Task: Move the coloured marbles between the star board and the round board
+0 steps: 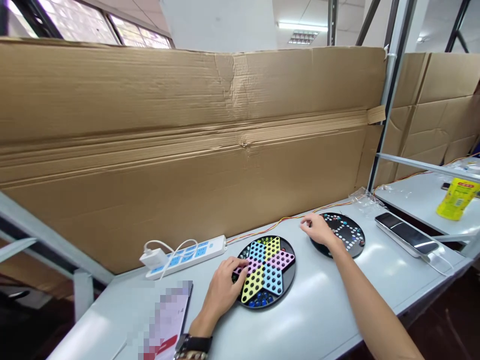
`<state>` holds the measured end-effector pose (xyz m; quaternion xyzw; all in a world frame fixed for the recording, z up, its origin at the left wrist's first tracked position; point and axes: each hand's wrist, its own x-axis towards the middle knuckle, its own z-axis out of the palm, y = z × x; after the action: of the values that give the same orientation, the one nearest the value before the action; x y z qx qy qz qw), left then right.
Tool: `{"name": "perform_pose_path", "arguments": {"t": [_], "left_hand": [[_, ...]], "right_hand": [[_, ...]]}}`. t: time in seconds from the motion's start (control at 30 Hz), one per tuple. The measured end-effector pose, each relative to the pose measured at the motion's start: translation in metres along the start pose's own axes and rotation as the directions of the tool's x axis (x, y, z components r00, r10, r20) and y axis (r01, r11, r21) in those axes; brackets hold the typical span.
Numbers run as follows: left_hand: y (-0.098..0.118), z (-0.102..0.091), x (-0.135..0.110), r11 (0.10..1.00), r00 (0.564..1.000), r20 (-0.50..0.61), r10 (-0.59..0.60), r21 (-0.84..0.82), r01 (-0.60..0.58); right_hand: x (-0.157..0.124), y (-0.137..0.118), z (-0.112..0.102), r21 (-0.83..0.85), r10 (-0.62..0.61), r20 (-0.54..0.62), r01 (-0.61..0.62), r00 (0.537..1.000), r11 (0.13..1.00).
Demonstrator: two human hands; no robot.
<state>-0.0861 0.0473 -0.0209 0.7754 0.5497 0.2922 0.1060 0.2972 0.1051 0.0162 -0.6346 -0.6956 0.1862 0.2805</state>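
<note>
A round black Chinese checkers board (264, 263) with a pink, yellow and blue star lies on the table. Dark blue marbles (261, 300) sit in its front pocket, and more marbles are in other edge pockets. My left hand (224, 284) rests over the board's left rim, thumb and fingers slightly apart, with nothing visible between them. To the right lies a second round black board (356, 246) with white-ringed spots and small coloured pieces. My right hand (318, 228) hovers at its left edge, fingertips pressed together; whatever they may hold is too small to make out.
A white power strip (210, 248) with a plugged-in charger stands behind on the left. A tablet-like flat thing (170, 315), partly blurred, lies front left. A phone (407, 233) on a white block sits at right, near crumpled clear plastic (365, 197). Cardboard (187, 175) walls the back.
</note>
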Motion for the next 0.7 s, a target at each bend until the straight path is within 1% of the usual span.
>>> {"name": "perform_pose_path", "arguments": {"t": [0.03, 0.1, 0.2, 0.3, 0.4, 0.57, 0.7], "left_hand": [[0.000, 0.000, 0.000, 1.000, 1.000, 0.003, -0.003, -0.001, 0.003], [0.001, 0.000, 0.000, 1.000, 1.000, 0.004, -0.009, -0.008, 0.009], [0.001, -0.001, 0.000, 1.000, 1.000, 0.001, -0.009, -0.015, 0.009], [0.001, 0.000, 0.000, 1.000, 1.000, -0.003, 0.003, -0.011, -0.003], [0.001, 0.000, 0.000, 1.000, 1.000, -0.003, 0.006, -0.008, -0.006], [0.002, -0.001, 0.000, 1.000, 1.000, -0.005, -0.002, -0.015, 0.002], [0.004, -0.003, 0.000, 1.000, 1.000, 0.013, -0.004, -0.017, 0.004]], "right_hand": [[-0.002, -0.011, 0.008, 0.017, -0.065, 0.044, 0.064, 0.997, 0.998], [-0.008, -0.031, 0.021, 0.004, -0.136, 0.140, 0.136, 0.981, 0.991], [-0.019, -0.051, 0.035, -0.069, -0.132, 0.269, 0.156, 0.954, 0.985], [-0.024, -0.059, 0.039, -0.104, -0.103, 0.341, 0.146, 0.934, 0.984], [-0.024, -0.060, 0.039, -0.104, -0.087, 0.352, 0.132, 0.932, 0.986], [-0.019, -0.054, 0.035, -0.065, -0.132, 0.303, 0.159, 0.944, 0.985], [-0.017, -0.048, 0.035, -0.042, -0.170, 0.338, 0.195, 0.926, 0.980]]}}
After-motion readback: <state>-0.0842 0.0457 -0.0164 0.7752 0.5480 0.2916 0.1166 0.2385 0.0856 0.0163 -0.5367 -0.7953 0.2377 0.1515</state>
